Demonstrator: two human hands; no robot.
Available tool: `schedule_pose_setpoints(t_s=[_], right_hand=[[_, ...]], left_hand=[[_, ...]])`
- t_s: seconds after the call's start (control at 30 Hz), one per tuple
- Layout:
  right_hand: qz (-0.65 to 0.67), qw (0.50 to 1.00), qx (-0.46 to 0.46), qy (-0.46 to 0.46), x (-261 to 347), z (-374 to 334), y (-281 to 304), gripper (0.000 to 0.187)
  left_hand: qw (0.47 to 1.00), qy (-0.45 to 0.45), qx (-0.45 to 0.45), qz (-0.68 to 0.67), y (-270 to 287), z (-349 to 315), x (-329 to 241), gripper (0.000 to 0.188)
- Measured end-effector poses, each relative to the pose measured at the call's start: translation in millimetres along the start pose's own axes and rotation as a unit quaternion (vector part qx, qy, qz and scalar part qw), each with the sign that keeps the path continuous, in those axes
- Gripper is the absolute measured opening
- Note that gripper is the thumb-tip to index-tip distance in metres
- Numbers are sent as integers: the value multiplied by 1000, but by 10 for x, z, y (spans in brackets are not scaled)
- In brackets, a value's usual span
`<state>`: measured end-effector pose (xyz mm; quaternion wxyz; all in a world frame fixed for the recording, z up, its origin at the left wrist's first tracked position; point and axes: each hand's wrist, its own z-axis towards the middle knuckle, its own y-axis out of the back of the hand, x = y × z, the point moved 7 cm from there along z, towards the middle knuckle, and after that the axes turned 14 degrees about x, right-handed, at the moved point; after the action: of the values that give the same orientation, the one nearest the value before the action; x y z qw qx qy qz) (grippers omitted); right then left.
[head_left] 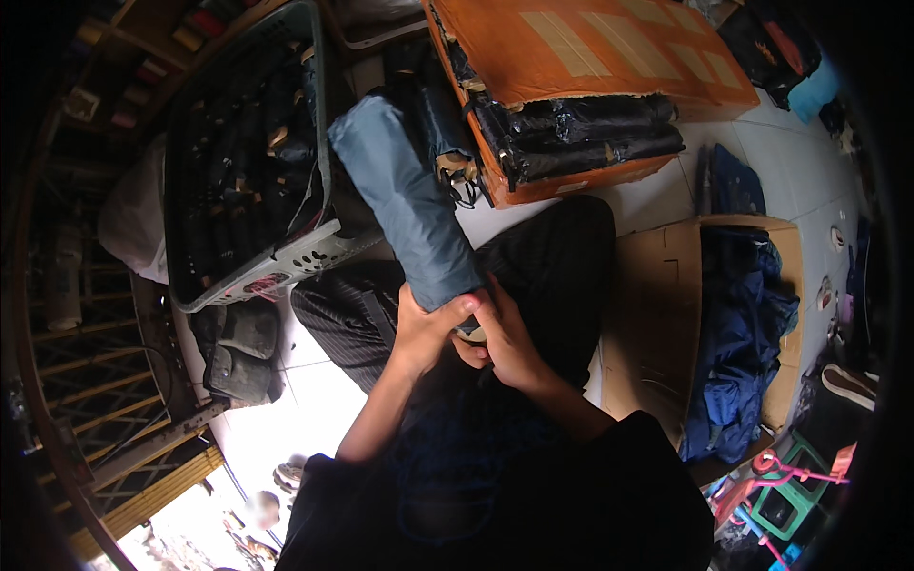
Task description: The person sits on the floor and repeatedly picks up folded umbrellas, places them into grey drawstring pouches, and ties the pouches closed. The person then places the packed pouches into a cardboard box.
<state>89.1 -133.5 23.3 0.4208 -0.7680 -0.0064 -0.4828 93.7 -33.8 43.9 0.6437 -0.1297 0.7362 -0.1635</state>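
A folded blue-grey umbrella (405, 195), its cloth rolled into a thick cylinder, slants up and to the left over my lap. My left hand (424, 328) wraps its lower end from the left. From the right, my right hand (502, 333) grips that same end, the two thumbs nearly meeting on the cloth. Between the palms a pale bit of the umbrella's end peeks out; the fingers cover the rest of it. Just beyond the umbrella, more dark rolled bundles (443, 124) lie between the basket and the orange carton.
At the left stands a grey plastic basket (319, 238) full of dark rolled bundles. An orange carton (628, 48) ahead holds black plastic-wrapped packages (590, 133). To the right, an open cardboard box (652, 314) contains blue cloth (738, 333). Dark pouches (243, 347) rest on the white tiles.
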Motion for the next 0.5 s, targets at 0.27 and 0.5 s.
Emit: schedule_pose_setpoints(t_s=[0.27, 0.5], right_hand=[[9, 989, 126, -79, 304, 14, -220, 43], [10, 999, 35, -21, 243, 2, -172, 43]], left_hand=[[977, -109, 125, -132, -138, 182, -534, 71], [995, -33, 77, -59, -221, 77, -325, 46]])
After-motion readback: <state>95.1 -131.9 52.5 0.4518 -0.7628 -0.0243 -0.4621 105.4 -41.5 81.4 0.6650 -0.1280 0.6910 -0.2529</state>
